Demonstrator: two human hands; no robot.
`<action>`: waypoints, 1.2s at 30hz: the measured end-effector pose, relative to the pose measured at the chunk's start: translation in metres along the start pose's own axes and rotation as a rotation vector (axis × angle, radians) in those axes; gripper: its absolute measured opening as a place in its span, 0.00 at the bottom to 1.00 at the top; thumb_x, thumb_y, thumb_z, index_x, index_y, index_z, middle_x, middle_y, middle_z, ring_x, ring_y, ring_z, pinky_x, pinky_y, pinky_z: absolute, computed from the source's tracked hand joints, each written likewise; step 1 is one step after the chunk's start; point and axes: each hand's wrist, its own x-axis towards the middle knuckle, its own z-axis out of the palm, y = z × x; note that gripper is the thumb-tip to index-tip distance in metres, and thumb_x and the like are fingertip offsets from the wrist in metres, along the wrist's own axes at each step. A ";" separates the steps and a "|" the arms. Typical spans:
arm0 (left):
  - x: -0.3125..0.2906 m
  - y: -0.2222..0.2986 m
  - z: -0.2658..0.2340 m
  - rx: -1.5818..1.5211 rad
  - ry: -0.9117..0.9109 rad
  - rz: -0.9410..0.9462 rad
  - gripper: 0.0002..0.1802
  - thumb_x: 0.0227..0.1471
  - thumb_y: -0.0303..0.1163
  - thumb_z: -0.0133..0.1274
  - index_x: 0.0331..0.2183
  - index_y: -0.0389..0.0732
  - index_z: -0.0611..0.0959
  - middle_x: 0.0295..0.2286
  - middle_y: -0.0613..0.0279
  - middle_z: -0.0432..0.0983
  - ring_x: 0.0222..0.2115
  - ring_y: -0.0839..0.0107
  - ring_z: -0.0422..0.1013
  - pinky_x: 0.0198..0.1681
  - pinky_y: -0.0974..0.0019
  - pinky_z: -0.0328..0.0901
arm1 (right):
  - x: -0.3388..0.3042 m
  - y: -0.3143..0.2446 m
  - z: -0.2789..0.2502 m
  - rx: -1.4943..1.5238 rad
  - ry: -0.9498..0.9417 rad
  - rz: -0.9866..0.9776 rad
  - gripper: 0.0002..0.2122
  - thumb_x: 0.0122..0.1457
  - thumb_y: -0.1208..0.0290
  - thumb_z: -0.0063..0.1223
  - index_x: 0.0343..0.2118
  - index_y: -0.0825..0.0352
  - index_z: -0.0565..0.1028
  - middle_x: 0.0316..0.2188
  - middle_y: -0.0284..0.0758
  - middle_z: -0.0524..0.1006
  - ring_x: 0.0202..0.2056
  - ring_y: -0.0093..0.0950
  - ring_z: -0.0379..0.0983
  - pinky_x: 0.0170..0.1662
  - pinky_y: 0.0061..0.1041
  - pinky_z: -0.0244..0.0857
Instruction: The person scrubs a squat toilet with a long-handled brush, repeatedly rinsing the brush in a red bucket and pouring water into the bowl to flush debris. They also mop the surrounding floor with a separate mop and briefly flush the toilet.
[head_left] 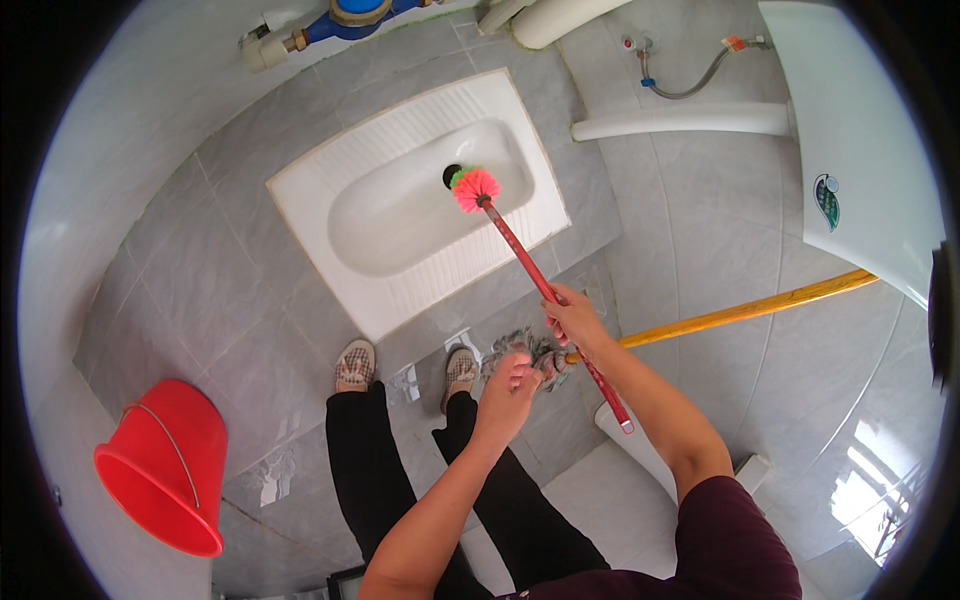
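My right hand point(577, 320) grips the red handle of a toilet brush point(520, 250). Its pink and green bristle head point(474, 187) rests inside the white squat toilet pan point(300, 200), next to the drain hole. My left hand point(510, 388) hovers just left of the handle with fingers loosely curled, holding nothing that I can see. Directly below both hands lies the grey mop head point(530, 352) of a yellow-handled mop point(750, 310).
A red bucket point(165, 465) lies tilted at the lower left by the wall. My two feet point(355, 365) stand on grey floor tiles in front of the pan. A white cistern point(860, 130) and pipes occupy the right and top.
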 end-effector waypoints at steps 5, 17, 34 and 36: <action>0.002 -0.013 0.002 -0.127 -0.066 -0.145 0.25 0.54 0.36 0.54 0.49 0.35 0.68 0.41 0.56 0.73 0.41 0.71 0.70 0.42 0.66 0.66 | 0.000 0.002 0.010 0.104 -0.078 0.006 0.13 0.56 0.71 0.51 0.45 0.65 0.72 0.20 0.29 0.71 0.18 0.19 0.65 0.18 0.21 0.62; -0.006 0.033 0.018 -0.563 -0.349 -0.281 0.12 0.50 0.27 0.56 0.36 0.37 0.71 0.32 0.56 0.75 0.34 0.60 0.76 0.39 0.58 0.70 | -0.094 -0.053 -0.051 -0.608 0.296 -0.786 0.20 0.57 0.71 0.51 0.53 0.68 0.65 0.50 0.43 0.67 0.51 0.41 0.64 0.52 0.31 0.62; 0.015 0.025 0.001 -0.635 -0.336 -0.247 0.02 0.55 0.25 0.50 0.32 0.41 0.73 0.31 0.58 0.77 0.36 0.59 0.76 0.38 0.57 0.71 | -0.378 -0.340 -0.409 -0.483 1.147 -0.958 0.27 0.49 0.62 0.61 0.53 0.64 0.69 0.54 0.40 0.67 0.50 0.31 0.68 0.53 0.27 0.62; 0.010 0.027 0.000 -0.645 -0.338 -0.242 0.02 0.55 0.26 0.50 0.32 0.41 0.73 0.31 0.58 0.77 0.36 0.59 0.76 0.38 0.58 0.70 | -0.377 -0.343 -0.413 -0.408 1.108 -0.998 0.27 0.48 0.65 0.62 0.53 0.63 0.69 0.53 0.40 0.68 0.48 0.31 0.69 0.51 0.26 0.63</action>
